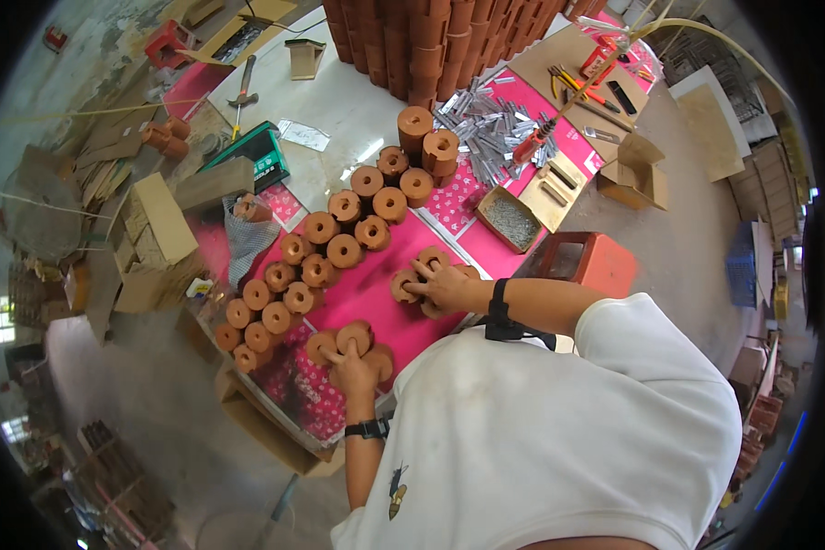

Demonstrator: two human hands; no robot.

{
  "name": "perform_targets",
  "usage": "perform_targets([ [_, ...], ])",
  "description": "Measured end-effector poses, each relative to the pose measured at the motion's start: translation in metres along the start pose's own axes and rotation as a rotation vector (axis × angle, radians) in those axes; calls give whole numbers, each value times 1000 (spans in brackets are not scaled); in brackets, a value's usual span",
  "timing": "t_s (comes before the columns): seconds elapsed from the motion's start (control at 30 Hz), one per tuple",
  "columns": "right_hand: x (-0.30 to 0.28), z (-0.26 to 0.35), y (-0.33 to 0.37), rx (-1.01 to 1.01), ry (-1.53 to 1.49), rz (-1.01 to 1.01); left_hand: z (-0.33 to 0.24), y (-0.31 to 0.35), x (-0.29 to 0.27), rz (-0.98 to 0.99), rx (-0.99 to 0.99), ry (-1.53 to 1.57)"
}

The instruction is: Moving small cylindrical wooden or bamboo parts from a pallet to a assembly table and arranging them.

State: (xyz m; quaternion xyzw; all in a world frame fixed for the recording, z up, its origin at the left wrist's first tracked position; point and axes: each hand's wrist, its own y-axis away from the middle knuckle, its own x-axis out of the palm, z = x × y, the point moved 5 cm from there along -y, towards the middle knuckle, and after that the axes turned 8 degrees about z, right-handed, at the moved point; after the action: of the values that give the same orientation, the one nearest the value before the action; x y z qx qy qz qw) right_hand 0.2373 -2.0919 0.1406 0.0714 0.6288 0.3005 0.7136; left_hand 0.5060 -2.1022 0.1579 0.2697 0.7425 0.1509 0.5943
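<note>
At the table's near edge my left hand point(350, 368) grips a small cluster of brown clay cylinders point(355, 336), its fingers over their tops. To the right, my right hand point(447, 284) is closed over another cluster of brown clay cylinders point(404, 285), fingertips at their holes; my palm and fingers hide part of it. Between and beyond my hands, rows of upright holed clay cylinders point(344, 250) run diagonally across the pink table covering point(362, 293). A few taller ones point(414, 124) stand at the far end of the rows.
Stacked brown tiles point(403, 46) rise at the back. Thin metal strips point(490, 133) lie beside a red-handled screwdriver point(530, 148) and a tray of small metal pieces point(509, 220). A hammer point(243, 96) and green case point(261, 156) lie left; a red stool point(591, 264) stands right.
</note>
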Motion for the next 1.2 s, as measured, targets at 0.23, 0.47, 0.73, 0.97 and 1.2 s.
perform_targets([
  [0.23, 4, 0, 1, 61, -7, 2, -2, -1, 2, -38, -33, -6],
  [0.47, -4, 6, 6, 193, -85, 18, -10, 7, -8, -24, -29, 117],
  [0.73, -14, 0, 5, 136, -284, -8, -60, -7, -5, -63, 60, 82],
  [0.97, -21, -32, 7, 183, -330, -53, -115, -28, -15, -57, 50, 74],
  [1.2, -33, -81, 0, 288, -330, 1, -164, -60, -12, -71, -10, 95],
])
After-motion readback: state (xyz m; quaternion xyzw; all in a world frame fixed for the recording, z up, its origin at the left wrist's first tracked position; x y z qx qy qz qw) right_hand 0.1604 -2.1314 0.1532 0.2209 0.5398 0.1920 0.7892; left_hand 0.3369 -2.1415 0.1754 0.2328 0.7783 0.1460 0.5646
